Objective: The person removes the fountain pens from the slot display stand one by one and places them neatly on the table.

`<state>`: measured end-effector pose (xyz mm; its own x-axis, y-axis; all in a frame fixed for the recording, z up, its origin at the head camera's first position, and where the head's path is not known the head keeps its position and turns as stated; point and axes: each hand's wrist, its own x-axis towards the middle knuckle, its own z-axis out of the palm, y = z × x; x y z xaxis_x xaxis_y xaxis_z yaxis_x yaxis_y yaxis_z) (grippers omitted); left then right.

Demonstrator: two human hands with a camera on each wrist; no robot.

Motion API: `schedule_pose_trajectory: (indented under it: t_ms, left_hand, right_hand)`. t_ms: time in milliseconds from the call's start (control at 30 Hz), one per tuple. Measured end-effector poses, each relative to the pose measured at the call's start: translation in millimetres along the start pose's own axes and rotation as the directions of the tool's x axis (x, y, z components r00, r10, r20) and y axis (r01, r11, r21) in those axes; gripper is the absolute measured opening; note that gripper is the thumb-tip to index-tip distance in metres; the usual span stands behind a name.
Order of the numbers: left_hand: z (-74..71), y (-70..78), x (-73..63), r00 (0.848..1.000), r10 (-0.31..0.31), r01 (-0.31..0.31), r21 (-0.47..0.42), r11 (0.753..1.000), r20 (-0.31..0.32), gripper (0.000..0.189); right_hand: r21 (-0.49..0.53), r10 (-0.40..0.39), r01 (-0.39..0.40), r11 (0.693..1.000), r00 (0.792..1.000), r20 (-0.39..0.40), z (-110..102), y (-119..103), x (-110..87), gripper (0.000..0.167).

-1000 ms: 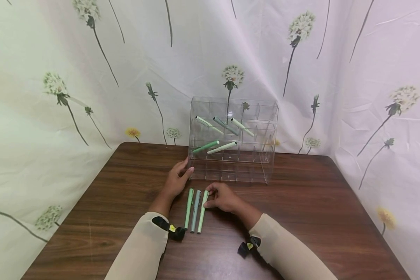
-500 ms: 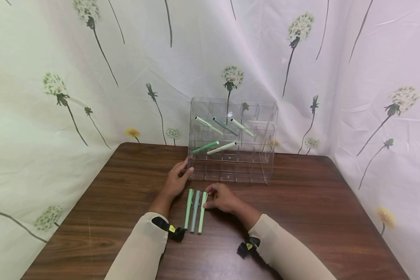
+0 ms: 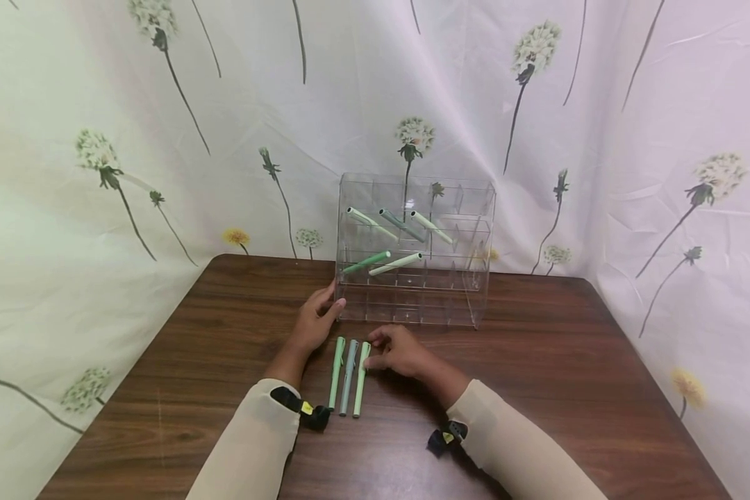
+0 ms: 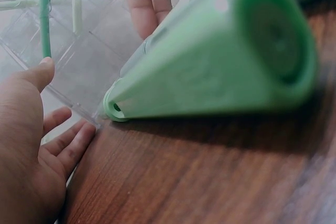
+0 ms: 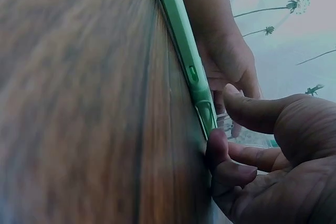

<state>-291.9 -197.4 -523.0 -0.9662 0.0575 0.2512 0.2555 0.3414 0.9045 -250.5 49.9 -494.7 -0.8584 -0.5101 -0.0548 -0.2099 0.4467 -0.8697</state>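
Three pens lie side by side on the table in the head view: a green pen point(image 3: 337, 375), a grey-blue pen point(image 3: 348, 378) and a pale green pen point(image 3: 362, 382). Fingers of my right hand point(image 3: 400, 351) are right at the pale green pen's cap end; in the right wrist view its thumb point(image 5: 247, 111) stands apart from that pen. My left hand point(image 3: 315, 319) rests against the left side of a clear tiered rack point(image 3: 412, 316), fingers extended along it. The green pen point(image 4: 199, 72) looms large before the left wrist camera, hiding much of the others.
Several pens lean in the rack, among them a dark green pen point(image 3: 367, 262) and a grey-blue one in the upper row. Behind the wooden table point(image 3: 556, 389) hangs a white curtain point(image 3: 225, 104) printed with dandelions.
My right hand has eased slightly off the pale green pen, its fingers loosening. That pen's cap end has shifted a little. The left hand and the rack stay in place.
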Motion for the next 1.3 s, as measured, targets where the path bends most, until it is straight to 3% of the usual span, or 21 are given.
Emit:
schedule_pose_trajectory:
  t_ms: [500, 833, 1000, 1133, 1300]
  left_hand:
    - [-2.7, 2.8, -2.0, 1.0, -0.015, 0.014, 0.036, 0.999, 0.014, 0.065]
    - [-2.3, 0.0, 0.0, 1.0, -0.001, 0.001, 0.029, 1.0, 0.013, 0.064]
    - [-2.6, 0.1, 0.1, 1.0, -0.002, 0.001, 0.031, 1.0, 0.017, 0.064]
    - [-2.6, 0.7, 0.4, 1.0, -0.002, 0.001, 0.031, 1.0, 0.016, 0.064]
    - [-2.6, 1.3, 0.2, 1.0, -0.005, 0.005, 0.037, 0.999, 0.011, 0.063]
  right_hand:
    - [0.04, -0.048, 0.051, 0.998, 0.995, -0.087, -20, -8, -5.5, 0.047]
    - [0.053, -0.065, 0.08, 0.995, 0.97, -0.234, -34, -14, -8.9, 0.035]
    - [0.146, -0.076, 0.133, 0.98, 0.937, -0.342, -38, -18, -10.2, 0.032]
    - [0.18, -0.092, 0.187, 0.966, 0.894, -0.44, -40, -20, -7.6, 0.03]
    - [0.145, -0.106, 0.218, 0.965, 0.831, -0.546, -44, -22, -3.9, 0.023]
